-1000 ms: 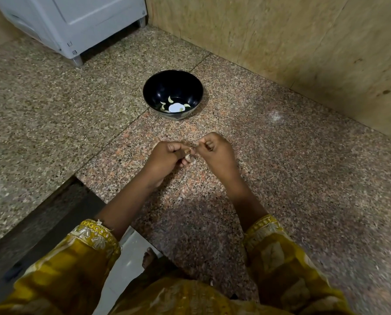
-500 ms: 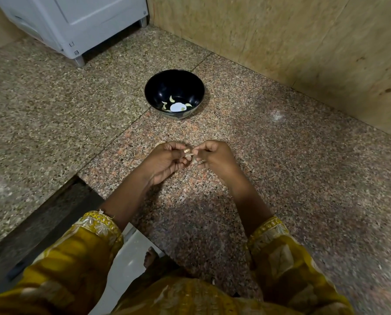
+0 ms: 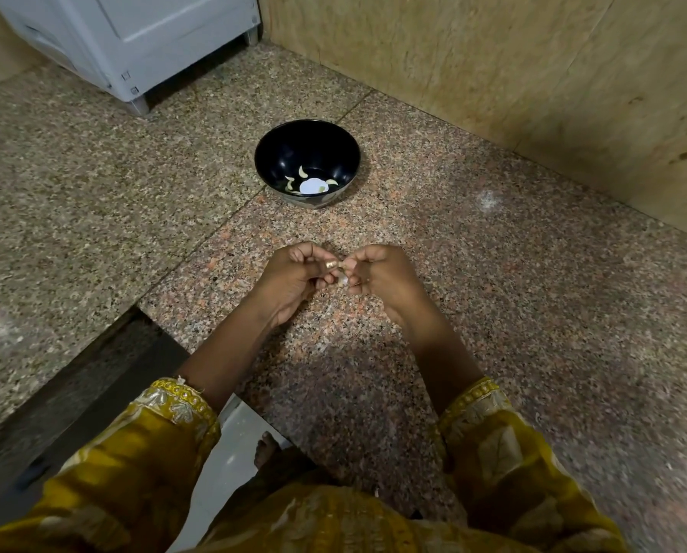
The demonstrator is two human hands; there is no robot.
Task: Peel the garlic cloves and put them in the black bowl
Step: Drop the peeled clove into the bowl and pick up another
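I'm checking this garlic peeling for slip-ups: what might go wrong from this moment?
1. The small garlic clove is pinched only between the fingertips of the left hand and right hand, so it may slip onto the speckled granite floor.
2. The round black bowl sits apart from the hands, nearer the wall, so a tossed clove could miss it.

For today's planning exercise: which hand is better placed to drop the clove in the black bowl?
Probably the left hand: it pinches the clove and lies more in line with the black bowl.
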